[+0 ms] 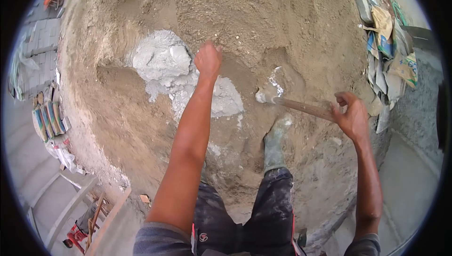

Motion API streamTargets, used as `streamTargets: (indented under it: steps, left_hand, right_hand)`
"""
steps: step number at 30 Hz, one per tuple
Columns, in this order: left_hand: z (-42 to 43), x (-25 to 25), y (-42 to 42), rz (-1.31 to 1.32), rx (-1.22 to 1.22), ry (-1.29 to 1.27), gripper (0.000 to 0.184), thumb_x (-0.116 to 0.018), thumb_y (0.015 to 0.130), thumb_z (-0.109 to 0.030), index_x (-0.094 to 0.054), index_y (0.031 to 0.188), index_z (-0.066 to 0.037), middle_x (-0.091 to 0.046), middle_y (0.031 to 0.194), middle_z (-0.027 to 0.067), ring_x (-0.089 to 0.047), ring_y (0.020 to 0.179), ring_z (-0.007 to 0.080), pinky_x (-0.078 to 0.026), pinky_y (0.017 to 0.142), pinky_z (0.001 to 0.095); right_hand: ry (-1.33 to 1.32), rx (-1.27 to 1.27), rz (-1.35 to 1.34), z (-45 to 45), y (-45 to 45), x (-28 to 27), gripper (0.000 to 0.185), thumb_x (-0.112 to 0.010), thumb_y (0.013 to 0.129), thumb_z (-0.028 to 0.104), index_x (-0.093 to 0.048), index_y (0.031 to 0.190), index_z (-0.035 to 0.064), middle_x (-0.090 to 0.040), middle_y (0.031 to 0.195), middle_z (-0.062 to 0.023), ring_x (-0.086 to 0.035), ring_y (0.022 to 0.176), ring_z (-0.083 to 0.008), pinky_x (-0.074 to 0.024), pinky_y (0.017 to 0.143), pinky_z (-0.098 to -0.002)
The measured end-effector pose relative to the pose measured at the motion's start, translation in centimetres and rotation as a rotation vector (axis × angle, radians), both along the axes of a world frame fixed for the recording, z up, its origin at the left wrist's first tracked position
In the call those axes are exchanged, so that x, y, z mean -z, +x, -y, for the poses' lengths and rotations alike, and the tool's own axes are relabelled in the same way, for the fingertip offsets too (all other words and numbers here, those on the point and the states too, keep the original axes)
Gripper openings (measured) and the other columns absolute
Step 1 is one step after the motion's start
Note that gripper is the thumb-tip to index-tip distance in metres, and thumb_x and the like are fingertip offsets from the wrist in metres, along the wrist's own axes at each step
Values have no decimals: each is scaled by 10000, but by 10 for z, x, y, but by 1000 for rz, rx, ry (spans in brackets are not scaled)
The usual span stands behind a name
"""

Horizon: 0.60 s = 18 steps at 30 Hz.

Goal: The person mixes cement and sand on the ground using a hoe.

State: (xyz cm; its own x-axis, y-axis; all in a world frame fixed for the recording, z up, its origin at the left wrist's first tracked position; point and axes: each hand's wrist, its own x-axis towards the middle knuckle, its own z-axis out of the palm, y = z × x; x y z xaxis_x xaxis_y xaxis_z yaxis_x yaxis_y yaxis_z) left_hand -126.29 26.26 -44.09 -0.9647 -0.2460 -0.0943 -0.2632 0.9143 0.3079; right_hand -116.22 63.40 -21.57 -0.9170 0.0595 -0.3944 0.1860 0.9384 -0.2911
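Note:
My left hand [208,59] is closed in a fist above the right side of a heap of grey cement powder [162,60]. Whatever may be inside the fist is hidden. On the right, my right hand [351,114] meets the near end of a long wooden handle [303,107], with the thumb against it and a finger curled apart above. The grip looks loose. The handle slants down leftward to a whitish, powder-coated end [261,97] at the sand; what kind of tool it belongs to is not clear. Brown sand [301,25] surrounds the powder.
My boot [275,145] stands in the sand below the handle. Torn cement bags [383,34] lie along the right edge. At left are stacked grey blocks [44,37] and several striped bags [49,119]. Wooden planks [110,218] and a person in red [75,235] appear at lower left.

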Motion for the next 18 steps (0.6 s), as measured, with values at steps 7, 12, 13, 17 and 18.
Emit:
streamTargets:
  steps: [7, 12, 13, 17, 18]
  left_hand:
    - [-31, 36, -83, 207, 37, -249, 229, -651, 880, -230, -747, 975, -45, -736, 1010, 187, -720, 962, 362, -578, 817, 463]
    - [-48, -38, -113, 612, -118, 505, 242, -674, 936, -238, -720, 1038, -23, -755, 1010, 155, -745, 888, 294, -597, 751, 385]
    - [-71, -81, -120, 540, -129, 1099, 413, -660, 974, -225, -586, 1307, 8, -655, 1287, 193, -701, 1075, 256, -598, 823, 332]
    - [-172, -192, -82, 404, 542, 1953, 837, -643, 981, -332, -165, 1553, 49, -316, 1576, 255, -414, 1423, 323, -480, 1074, 383]
    - [-187, -194, -65, 443, 481, 1910, 819, -631, 985, -354, -189, 1554, 37, -341, 1567, 245, -414, 1422, 326, -456, 1093, 405]
  right_hand:
    - [-87, 21, 8, -55, 11, 16, 348, -761, 774, 137, -683, 1079, -9, -703, 965, -190, -693, 878, -345, -538, 789, -421]
    - [-70, -13, 45, -58, 21, 17, 318, -747, 777, 156, -678, 1034, -18, -691, 960, -201, -678, 900, -378, -529, 772, -460]
    - [-59, -43, 49, -57, 23, 16, 301, -742, 776, 157, -675, 1008, -22, -683, 939, -207, -675, 901, -384, -532, 773, -464]
    - [102, -218, 46, -70, 45, 31, 231, -705, 770, 164, -683, 950, 20, -689, 873, -176, -686, 846, -377, -540, 748, -451]
    - [151, -266, 63, -69, 44, 32, 182, -691, 779, 149, -701, 923, 40, -703, 848, -153, -700, 829, -355, -543, 717, -434]
